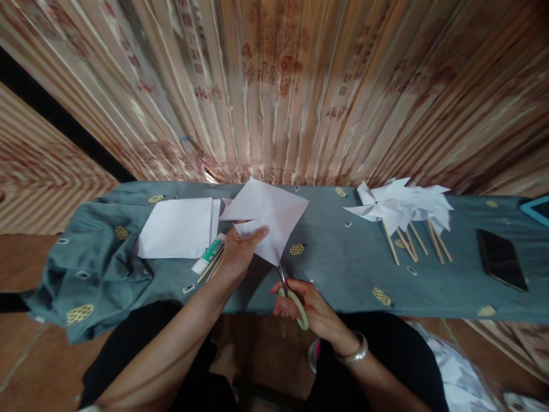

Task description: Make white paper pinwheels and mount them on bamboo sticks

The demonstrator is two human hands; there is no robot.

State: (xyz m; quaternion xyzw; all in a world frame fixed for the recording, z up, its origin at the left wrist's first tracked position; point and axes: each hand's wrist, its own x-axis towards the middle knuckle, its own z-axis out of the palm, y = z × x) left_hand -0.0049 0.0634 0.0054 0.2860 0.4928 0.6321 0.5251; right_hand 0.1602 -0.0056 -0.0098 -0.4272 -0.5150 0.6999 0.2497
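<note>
A square sheet of white paper (281, 209) is held over the table's middle, with a slit running in from its left corner. My left hand (241, 247) is closed on its left side, thumb on top. In my right hand (302, 300) are scissors (295, 306) with pale green handles, fingers in the loops. Their blades meet the sheet's near corner. A stack of white paper squares (178, 228) lies left of my left hand, beside a green and white glue stick (209, 253) and thin wooden sticks (213, 266).
Several white paper pinwheels (398, 203) on wooden sticks lie to the right. Beyond them are a dark phone (501, 258) and a blue-edged object (536, 209). A patterned curtain (274, 91) hangs behind the cloth-covered table (334, 274). A bag of white scraps (457, 366) sits below right.
</note>
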